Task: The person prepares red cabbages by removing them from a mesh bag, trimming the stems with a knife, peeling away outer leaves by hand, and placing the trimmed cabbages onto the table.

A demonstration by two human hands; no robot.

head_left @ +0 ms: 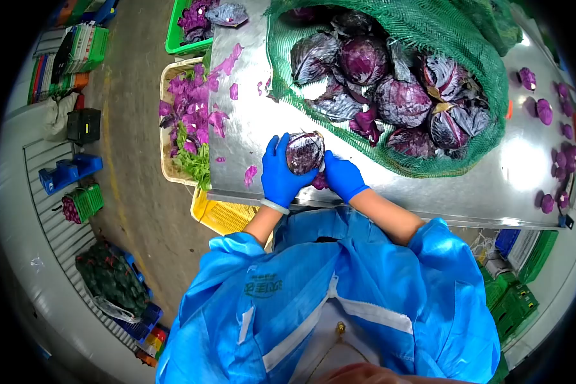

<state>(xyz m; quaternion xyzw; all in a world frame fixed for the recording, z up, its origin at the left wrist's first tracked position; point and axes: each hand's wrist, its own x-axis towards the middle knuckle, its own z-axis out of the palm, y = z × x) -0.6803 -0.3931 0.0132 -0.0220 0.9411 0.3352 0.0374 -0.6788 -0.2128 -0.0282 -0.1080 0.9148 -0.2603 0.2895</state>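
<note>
A small red cabbage [305, 153] with a whitish, streaked skin is held above the front edge of the steel table. My left hand [281, 176], in a blue glove, wraps around its left side and underside. On the cabbage's right, close against it, my right hand [345, 177] in a blue glove is curled; its fingertips and anything in them are hidden. A purple leaf piece [320, 181] shows below the cabbage, between the hands. Beyond them, a green mesh bag [429, 168] lies with its mouth open, full of red cabbages [402, 101] with loose outer leaves.
Left of the table stands a cream crate [166, 168] of purple leaves and greens, with a yellow crate [221, 214] lower down. A green crate [179, 45] is at the far left corner. Several trimmed cabbages [544, 111] sit along the right side. Leaf scraps [250, 175] litter the steel table [249, 83].
</note>
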